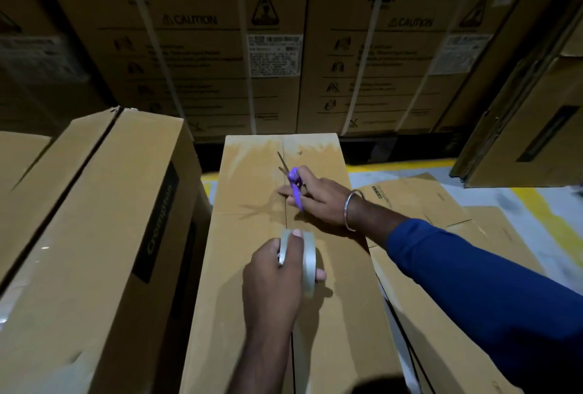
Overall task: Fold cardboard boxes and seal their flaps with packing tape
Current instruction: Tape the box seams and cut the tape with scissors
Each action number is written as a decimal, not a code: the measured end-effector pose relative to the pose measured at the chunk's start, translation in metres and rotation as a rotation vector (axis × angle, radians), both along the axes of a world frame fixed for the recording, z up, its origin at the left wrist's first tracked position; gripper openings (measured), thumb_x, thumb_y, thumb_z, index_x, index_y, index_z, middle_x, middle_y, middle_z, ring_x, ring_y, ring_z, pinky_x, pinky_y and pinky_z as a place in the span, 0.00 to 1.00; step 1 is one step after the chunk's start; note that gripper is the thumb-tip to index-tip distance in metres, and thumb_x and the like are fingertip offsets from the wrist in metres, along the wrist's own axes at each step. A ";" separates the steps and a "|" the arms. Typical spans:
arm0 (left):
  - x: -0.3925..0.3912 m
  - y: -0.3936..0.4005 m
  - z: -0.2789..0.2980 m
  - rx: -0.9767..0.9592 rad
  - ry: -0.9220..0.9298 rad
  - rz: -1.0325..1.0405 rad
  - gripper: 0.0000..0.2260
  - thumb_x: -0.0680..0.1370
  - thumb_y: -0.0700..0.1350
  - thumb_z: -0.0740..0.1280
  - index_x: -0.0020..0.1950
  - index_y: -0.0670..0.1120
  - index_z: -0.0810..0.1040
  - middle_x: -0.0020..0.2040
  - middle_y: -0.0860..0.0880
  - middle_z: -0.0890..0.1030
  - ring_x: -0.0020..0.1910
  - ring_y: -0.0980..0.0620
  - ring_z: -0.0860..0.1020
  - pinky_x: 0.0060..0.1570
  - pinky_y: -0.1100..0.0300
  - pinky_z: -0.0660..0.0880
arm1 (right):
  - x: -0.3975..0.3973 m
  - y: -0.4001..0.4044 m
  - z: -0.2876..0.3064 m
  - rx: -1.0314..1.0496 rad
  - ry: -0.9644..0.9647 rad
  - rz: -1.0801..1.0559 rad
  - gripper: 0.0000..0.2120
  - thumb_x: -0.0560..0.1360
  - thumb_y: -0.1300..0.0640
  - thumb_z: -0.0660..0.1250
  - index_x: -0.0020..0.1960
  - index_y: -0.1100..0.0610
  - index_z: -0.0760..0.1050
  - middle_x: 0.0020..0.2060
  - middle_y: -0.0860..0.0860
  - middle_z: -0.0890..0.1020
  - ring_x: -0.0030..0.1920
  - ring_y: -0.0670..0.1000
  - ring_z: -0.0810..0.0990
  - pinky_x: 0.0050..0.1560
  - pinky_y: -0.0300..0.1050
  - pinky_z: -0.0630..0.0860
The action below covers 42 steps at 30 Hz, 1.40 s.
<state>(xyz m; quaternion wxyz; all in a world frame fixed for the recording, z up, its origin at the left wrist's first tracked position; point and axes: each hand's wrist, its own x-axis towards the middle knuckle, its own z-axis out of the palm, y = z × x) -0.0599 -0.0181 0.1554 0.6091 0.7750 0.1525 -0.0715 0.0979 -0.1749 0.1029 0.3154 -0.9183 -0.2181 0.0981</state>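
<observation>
Two hands are seen over the cardboard box (252, 236), whose flaps lie closed. The tape roll (307, 262) is gripped by the left hand (274, 280) on the centre seam, fingers curled round it. Purple-handled scissors (293, 184) are held in the right hand's (318, 201) grip, fingertips touching the lid. Stacked cartons (205, 46) are seen behind, flattened cardboard (419, 198) on the floor (520, 201).

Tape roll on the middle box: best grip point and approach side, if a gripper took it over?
Grip the tape roll across its two flat sides, from above. It stands on edge on the box, rim up; the left hand holds it that way, thumb over the rim. The right hand with the scissors sits beyond, so come from the near side.
</observation>
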 end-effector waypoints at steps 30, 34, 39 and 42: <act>-0.119 0.032 0.018 0.012 0.232 -0.180 0.18 0.85 0.60 0.57 0.52 0.49 0.79 0.35 0.50 0.87 0.34 0.51 0.85 0.44 0.56 0.80 | -0.118 0.023 0.025 -0.075 0.155 0.077 0.12 0.83 0.56 0.60 0.60 0.47 0.59 0.61 0.36 0.78 0.46 0.30 0.80 0.46 0.32 0.74; -0.118 0.033 0.015 -0.025 0.218 -0.171 0.19 0.85 0.61 0.57 0.53 0.48 0.79 0.35 0.48 0.87 0.34 0.49 0.85 0.41 0.57 0.79 | -0.155 0.019 0.019 -0.089 0.156 0.099 0.12 0.82 0.57 0.61 0.59 0.48 0.59 0.51 0.34 0.82 0.42 0.33 0.80 0.45 0.40 0.75; -0.118 0.033 0.009 -0.114 0.223 -0.140 0.20 0.85 0.60 0.59 0.54 0.46 0.80 0.36 0.45 0.87 0.34 0.47 0.84 0.50 0.47 0.81 | -0.141 0.023 0.016 -0.089 0.142 0.033 0.14 0.83 0.48 0.61 0.59 0.40 0.55 0.64 0.49 0.82 0.49 0.50 0.83 0.50 0.49 0.80; -0.119 0.036 0.007 -0.128 0.224 -0.124 0.20 0.85 0.60 0.59 0.55 0.45 0.80 0.37 0.44 0.87 0.33 0.48 0.83 0.47 0.50 0.81 | -0.147 0.027 0.025 -0.051 0.167 0.016 0.13 0.85 0.57 0.59 0.63 0.47 0.57 0.67 0.42 0.77 0.54 0.39 0.81 0.44 0.26 0.71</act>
